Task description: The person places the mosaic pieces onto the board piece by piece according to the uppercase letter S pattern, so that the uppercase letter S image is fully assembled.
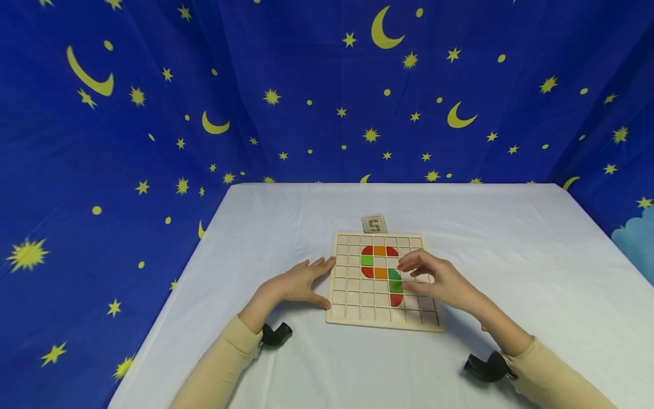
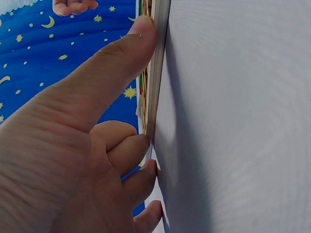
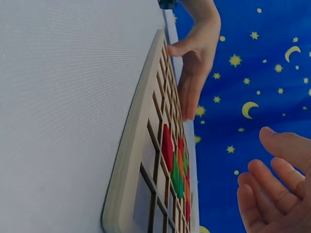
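Observation:
A wooden grid board (image 1: 357, 313) lies on the table, with red, orange and green tiles in some of its cells forming an S-like figure. Along the board's left edge, my left hand (image 1: 293, 284) rests with thumb and fingertips spread apart; in the left wrist view the thumb (image 2: 116, 63) lies against the wooden rim. My right hand (image 1: 441, 281) hovers over the board's right half, fingers loosely bent, nothing between them. The right wrist view shows this hand (image 3: 279, 189) raised off the board, beside the red tile (image 3: 167, 145) and green tile (image 3: 176, 174).
Just behind the board lies a small pattern card (image 1: 374, 224) with an S figure on it. A white cloth covers the table (image 1: 286, 221). Blue star-and-moon fabric (image 1: 327, 79) hangs behind and at both sides. Black devices (image 1: 487, 366) are strapped at both wrists.

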`<action>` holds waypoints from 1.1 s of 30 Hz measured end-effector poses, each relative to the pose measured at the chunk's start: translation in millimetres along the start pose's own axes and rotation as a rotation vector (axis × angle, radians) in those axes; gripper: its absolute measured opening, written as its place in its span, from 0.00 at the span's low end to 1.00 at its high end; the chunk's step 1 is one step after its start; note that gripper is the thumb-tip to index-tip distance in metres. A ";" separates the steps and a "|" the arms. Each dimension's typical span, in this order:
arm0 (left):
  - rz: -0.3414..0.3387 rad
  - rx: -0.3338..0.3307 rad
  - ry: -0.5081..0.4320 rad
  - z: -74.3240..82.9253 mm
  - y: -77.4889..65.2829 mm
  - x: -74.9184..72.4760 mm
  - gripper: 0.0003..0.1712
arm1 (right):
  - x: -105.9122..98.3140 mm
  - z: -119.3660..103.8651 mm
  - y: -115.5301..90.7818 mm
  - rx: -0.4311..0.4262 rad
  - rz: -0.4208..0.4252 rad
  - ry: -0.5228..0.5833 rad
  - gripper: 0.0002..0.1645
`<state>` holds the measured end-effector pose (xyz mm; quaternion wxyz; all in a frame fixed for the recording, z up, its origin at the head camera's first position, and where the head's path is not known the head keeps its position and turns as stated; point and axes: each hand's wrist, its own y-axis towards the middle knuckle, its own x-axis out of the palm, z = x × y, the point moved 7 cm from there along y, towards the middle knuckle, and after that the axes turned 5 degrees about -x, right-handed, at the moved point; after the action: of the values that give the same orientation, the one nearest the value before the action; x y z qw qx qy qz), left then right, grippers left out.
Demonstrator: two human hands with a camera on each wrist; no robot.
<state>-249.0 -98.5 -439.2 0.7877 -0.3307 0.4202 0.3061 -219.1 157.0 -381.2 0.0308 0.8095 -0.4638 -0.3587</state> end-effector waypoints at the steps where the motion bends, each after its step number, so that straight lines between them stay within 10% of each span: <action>1: 0.000 0.000 -0.002 -0.3 0.0 0.1 0.61 | -0.8 -0.4 -0.9 0.003 0.001 0.009 0.24; 15: 0.002 0.012 0.003 2.2 -0.4 0.3 0.61 | -33.6 5.2 -30.9 0.060 0.103 0.184 0.23; 33: 0.006 -0.019 -0.029 2.6 -2.9 -0.9 0.61 | -91.8 15.2 -105.9 0.265 0.268 0.000 0.26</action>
<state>-246.1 -98.4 -436.5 0.7896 -0.3325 0.4069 0.3170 -179.8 292.4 -382.3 -0.0287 0.7374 -0.6106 -0.2872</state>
